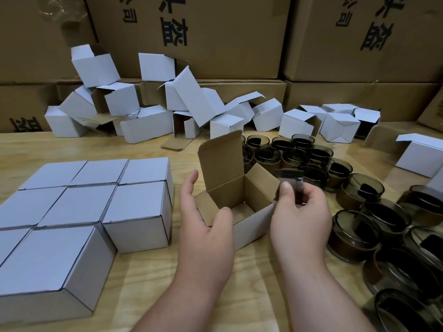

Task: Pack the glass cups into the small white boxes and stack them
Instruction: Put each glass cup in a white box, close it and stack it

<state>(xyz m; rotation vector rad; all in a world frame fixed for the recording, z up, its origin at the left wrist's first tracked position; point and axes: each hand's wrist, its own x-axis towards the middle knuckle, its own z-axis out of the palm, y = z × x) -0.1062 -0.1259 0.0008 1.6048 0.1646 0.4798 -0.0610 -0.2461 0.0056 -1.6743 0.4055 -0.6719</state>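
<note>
An open small white cardboard box (pixel 239 200) with a brown inside stands at the middle of the pale wooden worktop (pixel 153 279), lid flap upright. The person's left hand (pixel 206 216) holds its near-left wall, thumb hooked over the rim and fingers (pixel 189 185) straight along the outside. At 3 o'clock of the box, the right hand (pixel 299 212) pinches a small dark flat item (pixel 298 188) between thumb and curled fingers; what it is cannot be told. Smoky dark glass cups (pixel 354 233) crowd the worktop from 1 to 5 o'clock. At 9 o'clock, closed white boxes (pixel 96 207) sit packed edge to edge. At 11 to 1 o'clock, empty folded white boxes (pixel 148 111) lie heaped against large brown cartons (pixel 227 37).
</note>
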